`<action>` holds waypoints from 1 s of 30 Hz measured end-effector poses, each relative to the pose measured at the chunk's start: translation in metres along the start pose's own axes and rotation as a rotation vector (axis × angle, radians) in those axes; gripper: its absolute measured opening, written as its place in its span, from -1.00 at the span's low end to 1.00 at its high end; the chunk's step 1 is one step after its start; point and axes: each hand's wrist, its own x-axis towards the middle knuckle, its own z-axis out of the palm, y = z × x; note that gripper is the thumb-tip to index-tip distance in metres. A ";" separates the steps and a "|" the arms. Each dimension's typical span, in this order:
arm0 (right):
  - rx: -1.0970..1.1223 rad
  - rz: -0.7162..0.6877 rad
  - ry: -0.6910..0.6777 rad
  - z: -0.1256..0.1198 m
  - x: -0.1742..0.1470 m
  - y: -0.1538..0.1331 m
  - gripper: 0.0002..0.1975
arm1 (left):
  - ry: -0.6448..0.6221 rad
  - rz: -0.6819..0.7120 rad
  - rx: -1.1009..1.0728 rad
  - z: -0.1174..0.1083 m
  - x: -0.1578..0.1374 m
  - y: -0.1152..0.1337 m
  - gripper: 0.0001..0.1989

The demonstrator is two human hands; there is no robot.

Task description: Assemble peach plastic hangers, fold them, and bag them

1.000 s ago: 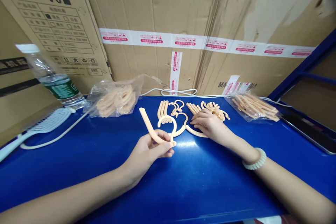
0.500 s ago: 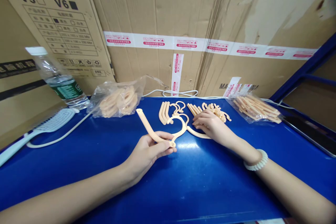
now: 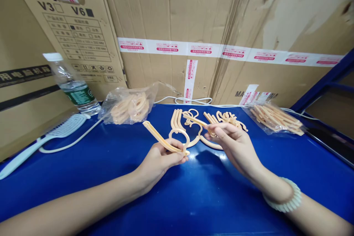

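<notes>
Left hand (image 3: 162, 158): narrow grip, closed on the lower end of 1 bar (image 3: 159, 137), where a hook (image 3: 187, 136) stood up from it; the bar slanted toward the far-left corner of the worktop (image 3: 177, 199).
Right hand (image 3: 239, 147): narrow grip, fingertips holding a 2nd bar (image 3: 195, 119), raised above the worktop and apart from the left hand's pieces.
Hanger (image 3: 210, 143): lay beyond the hands, between them and the far edge, partly hidden.
Loose parts: row of bars (image 3: 176, 118), small hooks (image 3: 190, 115), bar pile (image 3: 211, 118) and hook pile (image 3: 229, 117), near the far edge.
Bags: ring bag (image 3: 129, 106) toward the far-left corner, bar bag (image 3: 278, 117) toward the far-right.
Joined so far: the hanger looked whole; the held bar and hook seemed joined on 1 side only.
Left unjoined: the 2nd bar, apparently the loose parts, and the bagged pieces.
</notes>
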 end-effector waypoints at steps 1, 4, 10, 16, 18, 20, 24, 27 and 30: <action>0.054 0.040 0.012 0.003 -0.002 0.001 -0.82 | -0.007 0.011 0.015 -0.001 0.000 -0.001 -0.72; 0.153 0.113 0.059 0.008 -0.006 0.002 -0.73 | -0.026 0.034 0.069 -0.002 0.001 -0.003 -0.73; 0.317 0.298 -0.006 0.011 -0.008 0.007 -0.45 | -0.069 0.117 0.144 -0.004 0.005 -0.005 -0.77; 0.247 0.335 -0.163 0.019 -0.013 0.017 -0.68 | -0.116 0.091 0.202 -0.007 0.005 -0.006 -0.79; 0.205 0.312 -0.189 0.020 -0.015 0.017 -0.68 | -0.118 0.062 0.198 -0.006 0.004 -0.005 -0.76; 0.184 0.295 -0.221 0.021 -0.016 0.017 -0.69 | -0.112 0.051 0.208 -0.005 0.003 -0.004 -0.73; 0.141 0.245 -0.269 0.022 -0.017 0.016 -0.76 | -0.107 0.048 0.243 -0.004 0.003 -0.003 -0.72; 0.126 0.227 -0.265 0.022 -0.017 0.015 -0.77 | -0.111 0.047 0.249 -0.003 0.003 -0.003 -0.73; 0.104 0.202 -0.279 0.023 -0.017 0.013 -0.79 | -0.119 0.052 0.262 -0.002 0.002 -0.002 -0.76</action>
